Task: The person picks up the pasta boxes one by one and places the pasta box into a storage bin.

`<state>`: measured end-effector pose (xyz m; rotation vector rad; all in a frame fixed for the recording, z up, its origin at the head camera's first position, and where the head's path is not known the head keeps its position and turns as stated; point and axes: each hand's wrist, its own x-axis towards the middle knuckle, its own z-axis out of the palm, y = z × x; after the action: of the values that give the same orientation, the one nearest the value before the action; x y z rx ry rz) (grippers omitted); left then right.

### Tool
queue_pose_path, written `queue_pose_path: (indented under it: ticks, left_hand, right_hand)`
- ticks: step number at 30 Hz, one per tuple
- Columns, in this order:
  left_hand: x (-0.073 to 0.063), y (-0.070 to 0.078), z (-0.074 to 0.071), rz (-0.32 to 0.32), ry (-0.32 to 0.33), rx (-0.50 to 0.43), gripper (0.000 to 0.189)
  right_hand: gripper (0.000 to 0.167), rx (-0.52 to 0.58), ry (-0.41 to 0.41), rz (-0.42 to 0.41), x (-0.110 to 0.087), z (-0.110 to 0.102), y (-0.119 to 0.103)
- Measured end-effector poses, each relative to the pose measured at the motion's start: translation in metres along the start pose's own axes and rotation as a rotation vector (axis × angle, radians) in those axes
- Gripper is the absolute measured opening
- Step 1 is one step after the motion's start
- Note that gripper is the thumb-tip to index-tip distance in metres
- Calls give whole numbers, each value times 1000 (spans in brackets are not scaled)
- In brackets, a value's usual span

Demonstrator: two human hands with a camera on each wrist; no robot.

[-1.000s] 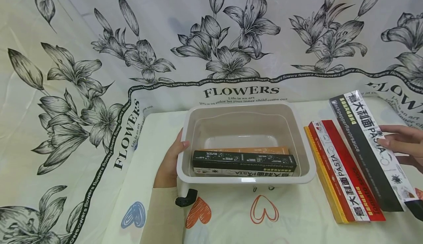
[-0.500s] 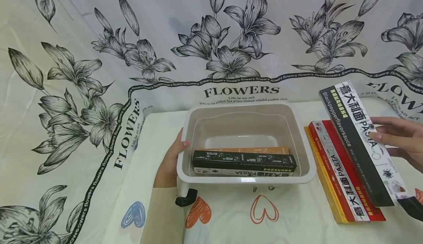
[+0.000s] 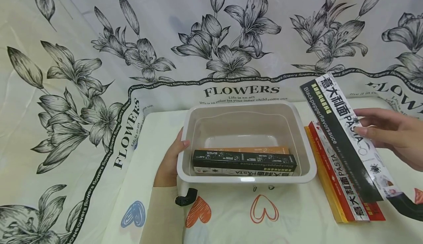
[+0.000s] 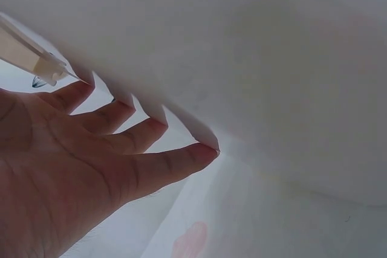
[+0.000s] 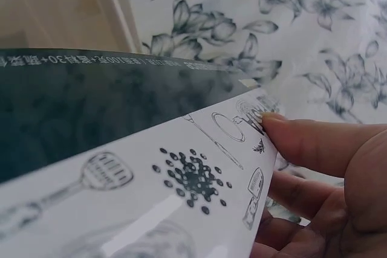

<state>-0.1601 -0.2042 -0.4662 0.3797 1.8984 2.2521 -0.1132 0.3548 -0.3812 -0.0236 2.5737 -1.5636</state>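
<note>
My left hand (image 3: 170, 163) grips the left side of a white plastic bin (image 3: 244, 179), thumb over the rim. In the left wrist view its fingertips press the bin's pale outer wall (image 4: 272, 89). Inside the bin lie a black pepper pasta box (image 3: 244, 159) and, behind it, an orange box (image 3: 271, 150). My right hand (image 3: 393, 134) pinches a second black-and-white pasta box (image 3: 340, 137) by its right edge, thumb on the printed face. This box slants over a red tomato sauce pasta box (image 3: 335, 170) and hides part of it.
A yellow box (image 3: 332, 190) shows along the left of the red one, right of the bin. Behind stands a white cloth (image 3: 185, 13) printed with flowers. A cream cloth with hearts (image 3: 264, 209) covers the table.
My right hand has carried the black pasta box left and upward, so it now covers more of the red box. My left hand and the bin have stayed in place.
</note>
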Motion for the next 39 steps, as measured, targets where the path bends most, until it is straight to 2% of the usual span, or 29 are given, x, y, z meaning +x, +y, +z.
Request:
queue_pose_path:
  ticks: [5, 12, 17, 30, 34, 39]
  left_hand:
    - [3, 2, 1, -17, 16, -28, 90]
    - [2, 3, -1, -48, 25, 1, 88]
    - [2, 3, -3, -45, 16, -6, 88]
    - [3, 3, -3, -48, 15, 29, 89]
    - [4, 1, -3, -34, 20, 34, 88]
    - [5, 0, -3, -39, 11, 25, 90]
  right_hand:
    - [54, -22, -2, -18, 2, 6, -19]
    - [52, -75, 4, -62, 3, 12, -39]
    - [54, -47, -9, -84, 8, 16, -50]
    - [59, -133, -85, -6, 13, 25, -83]
    - [59, -150, -121, -3, 15, 29, -95]
    - [56, -196, -144, -52, 15, 34, -107]
